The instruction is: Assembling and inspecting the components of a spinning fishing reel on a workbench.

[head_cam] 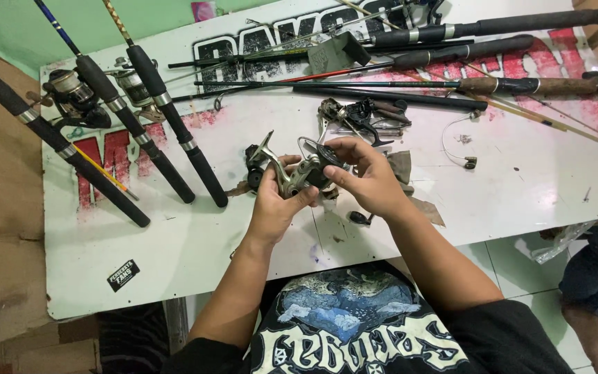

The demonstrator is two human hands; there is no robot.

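Fishing reel (304, 173) at frame centre, held just above the white table (174, 235). Left hand (275, 204) wraps its metal body; right hand (365, 173) pinches the dark spool end. Looks rigid, compact, fairly heavy, likely greasy. Grip the body; thin wire bail probably bends.

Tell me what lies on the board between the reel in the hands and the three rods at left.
Head view: between the silver reel and the three rods, only a small black reel part lies by the left hand; otherwise bare white board.
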